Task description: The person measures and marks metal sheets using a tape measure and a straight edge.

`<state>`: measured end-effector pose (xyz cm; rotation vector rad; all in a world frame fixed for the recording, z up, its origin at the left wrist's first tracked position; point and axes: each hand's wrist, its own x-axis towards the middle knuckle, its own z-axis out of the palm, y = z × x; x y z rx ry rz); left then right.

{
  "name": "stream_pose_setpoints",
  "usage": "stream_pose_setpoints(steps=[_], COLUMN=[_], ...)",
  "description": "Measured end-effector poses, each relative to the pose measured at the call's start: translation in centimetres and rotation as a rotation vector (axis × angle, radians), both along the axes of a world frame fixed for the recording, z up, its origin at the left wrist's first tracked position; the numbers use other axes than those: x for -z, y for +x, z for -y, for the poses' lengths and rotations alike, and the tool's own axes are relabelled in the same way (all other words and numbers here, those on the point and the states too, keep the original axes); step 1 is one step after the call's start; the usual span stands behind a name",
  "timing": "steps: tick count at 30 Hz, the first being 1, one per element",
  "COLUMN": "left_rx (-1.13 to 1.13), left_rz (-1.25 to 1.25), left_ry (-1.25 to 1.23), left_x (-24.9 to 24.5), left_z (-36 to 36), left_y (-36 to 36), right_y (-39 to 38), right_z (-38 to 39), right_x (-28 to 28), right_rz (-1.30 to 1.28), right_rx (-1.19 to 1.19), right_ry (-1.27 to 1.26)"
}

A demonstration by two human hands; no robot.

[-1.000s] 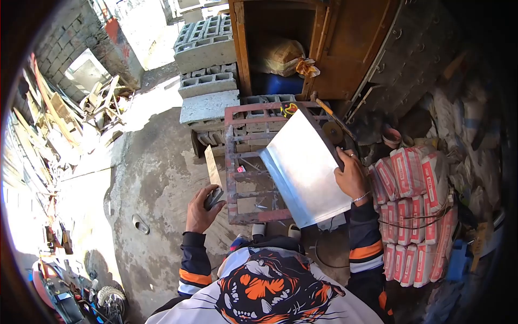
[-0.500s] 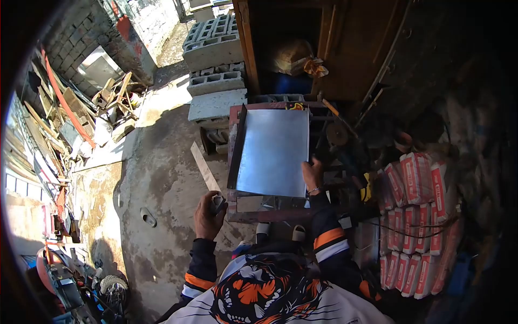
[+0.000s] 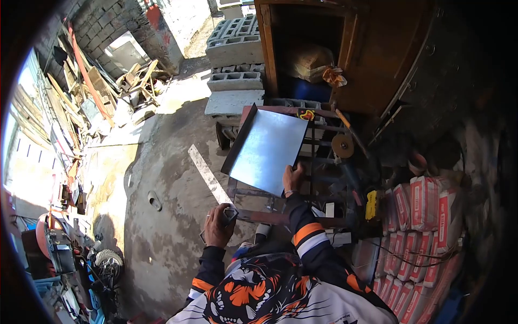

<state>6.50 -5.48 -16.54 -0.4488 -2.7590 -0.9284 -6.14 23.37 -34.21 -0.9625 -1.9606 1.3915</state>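
Observation:
My right hand (image 3: 293,179) grips the lower right edge of a shiny metal sheet (image 3: 270,146), thumb on top. The sheet has a dark upright flange (image 3: 241,139) along its left side and lies askew over the dark red metal frame of a workbench (image 3: 264,216). My left hand (image 3: 218,225), left of the bench's near corner, is closed around the dark grey, angular end of something. A long, flat, pale strip (image 3: 209,175) reaches forward from that hand; I cannot tell whether both are one piece.
A yellow-and-red tape measure (image 3: 306,114), a hammer (image 3: 345,120) and a grinder disc (image 3: 342,146) are at the bench's far and right sides. Red-and-white bags (image 3: 426,205) are stacked right, concrete blocks (image 3: 234,51) ahead. A slipper (image 3: 155,201) lies on the floor.
The sheet has turned askew, its near edge swinging left with my right hand and baring the bench's right side. My left hand and the strip have shifted relative to the floor. The view has swung left.

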Motion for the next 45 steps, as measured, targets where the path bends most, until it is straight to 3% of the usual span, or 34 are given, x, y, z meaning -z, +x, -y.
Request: stream_pose_setpoints(steps=[2, 5, 8, 18, 20, 22, 24, 25, 28, 30, 37, 39, 45], left_rx=[-0.002, -0.001, 0.033, 0.184, 0.182, 0.185, 0.201, 0.213, 0.264, 0.317, 0.566, 0.601, 0.715], left_rz=[-0.002, -0.004, -0.078, -0.086, -0.082, -0.093, -0.086, -0.094, -0.115, -0.12, -0.07, -0.042, -0.079], left_ry=[0.0, 0.011, -0.001, -0.119, -0.117, -0.091, -0.105, -0.096, -0.105, -0.122, -0.15, -0.178, -0.172], left_x=[0.1, 0.4, 0.6, -0.4, 0.2, 0.6, 0.9, 1.0, 0.2, -1.2, -0.9, -1.1, -0.1], left_z=[-0.8, -2.1, -3.5, -6.4, -7.0, -7.2, -7.4, -7.6, -8.9, -9.9, -12.5, -13.2, -12.8], left_y=[0.1, -0.8, -1.8, -2.1, -1.9, -1.8, -1.6, -1.3, 0.2, 1.7, 6.0, 7.0, 8.3], right_y=[0.9, 1.4, 2.2, 6.3, 7.3, 8.7, 10.0, 11.0, 16.2, 19.4, 30.0, 32.3, 41.3], right_z=[0.7, 1.5, 3.0, 3.7, 2.2, 0.8, -0.8, -0.9, -4.1, -4.6, -8.1, -8.7, -10.3], right_x=[-4.7, -6.5, -6.0, -5.3, -5.6, -6.3, -6.9, -7.1, -8.4, -8.6, -8.1, -6.9, -4.5], right_rz=[0.019, 0.018, -0.05, 0.092, -0.04, -0.053, -0.241, -0.317, -0.199, -0.241, -0.172, -0.302, -0.322], right_rx=[0.019, 0.035, 0.071, -0.166, -0.202, -0.204, -0.358, -0.3, -0.377, -0.261, -0.222, -0.213, 0.039], right_ry=[0.052, 0.061, 0.022, -0.022, -0.17, -0.113, -0.534, -0.496, -0.603, -0.626, -0.85, -0.89, -0.772])
